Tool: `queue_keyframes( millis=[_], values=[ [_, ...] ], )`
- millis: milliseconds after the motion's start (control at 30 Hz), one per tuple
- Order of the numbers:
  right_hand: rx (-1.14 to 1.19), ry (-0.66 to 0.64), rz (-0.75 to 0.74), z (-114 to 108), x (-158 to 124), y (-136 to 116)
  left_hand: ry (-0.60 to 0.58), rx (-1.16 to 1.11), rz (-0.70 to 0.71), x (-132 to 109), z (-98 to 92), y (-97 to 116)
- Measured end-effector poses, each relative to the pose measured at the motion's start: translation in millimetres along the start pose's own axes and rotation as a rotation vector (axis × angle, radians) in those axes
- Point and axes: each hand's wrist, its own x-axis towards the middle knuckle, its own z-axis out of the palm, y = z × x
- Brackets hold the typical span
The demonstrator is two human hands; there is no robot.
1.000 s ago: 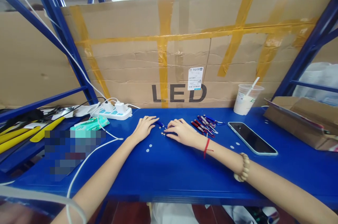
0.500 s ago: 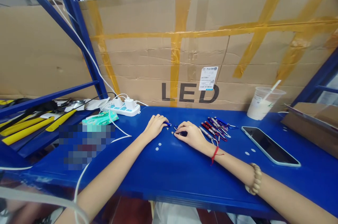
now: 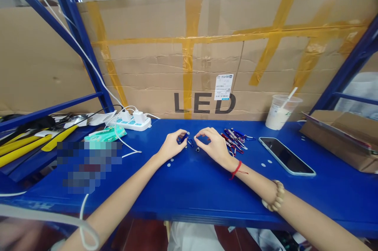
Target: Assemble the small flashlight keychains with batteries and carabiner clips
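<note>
My left hand [image 3: 171, 144] is closed in a pinch around a small blue tube [image 3: 184, 138], which looks like the body of a keychain flashlight. Its open-looking end points up and to the right. Just across from it, my right hand [image 3: 214, 145] pinches a tiny silvery piece [image 3: 195, 136] between thumb and forefinger, apparently a button cell. On the tabletop between the hands lie a blue carabiner clip [image 3: 190, 142] and a small dark piece [image 3: 197, 149]. Right of my right hand, several red, purple and blue keychain flashlights [image 3: 234, 136] with clips form a loose pile.
A phone [image 3: 286, 156], a plastic cup with a straw [image 3: 279, 113] and an open cardboard box [image 3: 339, 134] stand on the right. At left are a white power strip [image 3: 132, 123], a green tissue pack [image 3: 106, 136] and a cable. Small pale discs [image 3: 170, 162] dot the blue table [image 3: 189, 192].
Both hands have come up slightly off the table. The left has tilted the blue tube upward; the right has released a dark piece and now pinches a small silvery one. The view shifted right.
</note>
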Motion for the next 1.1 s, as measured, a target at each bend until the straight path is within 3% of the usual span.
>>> queue_keyframes(
  millis=[200, 433, 1000, 1100],
  values=[
    [-0.056, 0.077, -0.192, -1.9, -1.1, 1.1, -0.081, 0.061, 0.095, -2.4, 7.0, 4.9],
    [-0.108, 0.098, -0.233, 0.8, -1.4, 8.2, -0.054, 0.048, 0.098, -1.9, 6.3, 2.9],
    [-0.082, -0.111, -0.173, -3.4, -0.8, 2.8, -0.173, 0.163, 0.135, -3.6, 2.3, 7.6],
    [-0.073, -0.124, -0.076, -6.3, 0.9, 1.1, -0.081, 0.131, 0.058, -0.9, 4.3, 4.9]
  ],
)
